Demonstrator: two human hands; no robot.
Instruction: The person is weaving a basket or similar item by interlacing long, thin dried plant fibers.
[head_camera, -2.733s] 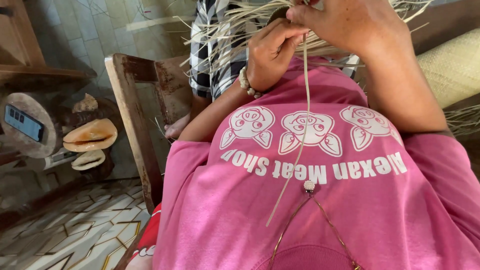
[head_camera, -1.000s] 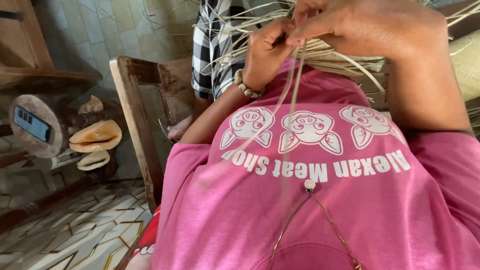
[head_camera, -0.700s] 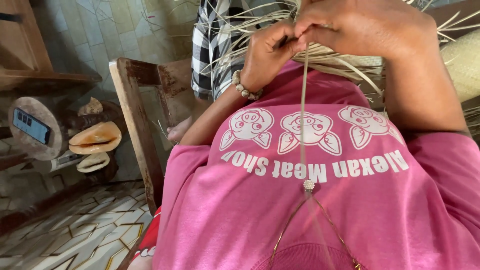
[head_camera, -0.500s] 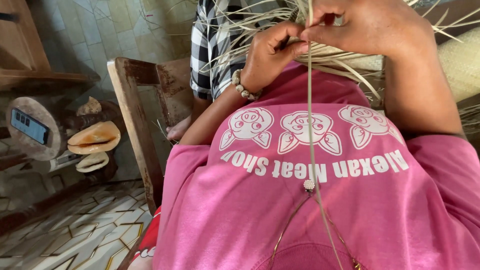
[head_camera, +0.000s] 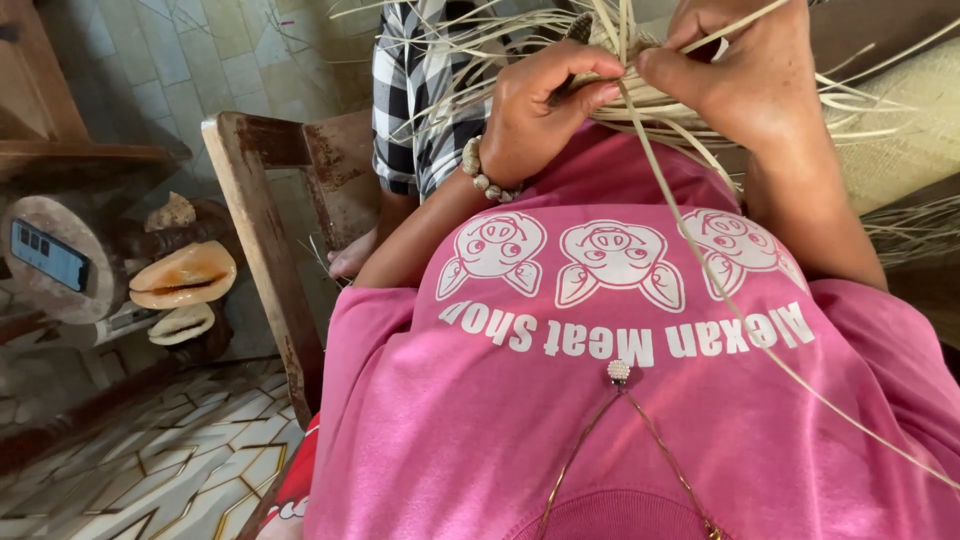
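Weaving dried straw, viewed from above my chest. My left hand (head_camera: 545, 110) is clenched around the edge of the woven straw piece (head_camera: 640, 85), thumb on top, pinning the strands already laid; my right hand (head_camera: 740, 70) pinches one long pale strand (head_camera: 700, 260) between thumb and forefinger just beside the left thumb. The piece sits at the top of the view, against my pink shirt (head_camera: 620, 400), and the strand's free end trails down across the shirt to the right. To do this step well, I judge the left grip should stay close to the working point so the weave cannot loosen, and the strand should be kept flat and taut, untwisted, clear of the loose ends (head_camera: 880, 110).
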